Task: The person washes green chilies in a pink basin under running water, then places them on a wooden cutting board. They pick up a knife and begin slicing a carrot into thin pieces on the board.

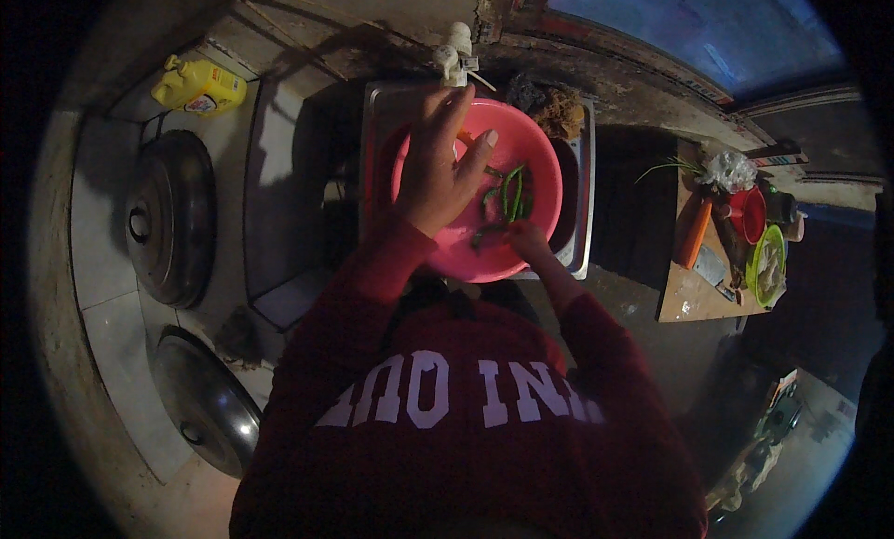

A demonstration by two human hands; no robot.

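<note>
A pink plastic basin (541,144) rests on a metal sink (588,246) in front of me, below a white tap (454,54). Green chili peppers (513,193) lie inside it, right of centre. My left hand (443,165) is raised over the basin's left part, thumb and fingers spread, and seems to hold nothing. Behind it, a bit of something orange (464,136) shows. My right hand (527,241) is at the basin's near right side, its fingers at the lower ends of the peppers; whether it grips one cannot be told.
Dark scrubbers (559,109) lie behind the sink. Leftward are a yellow jug (202,89) and two round dark lids (171,221). On the right, a wooden board (677,298) bears a cleaver (709,265), a carrot (696,232), a red cup (747,214) and a green basket (751,260).
</note>
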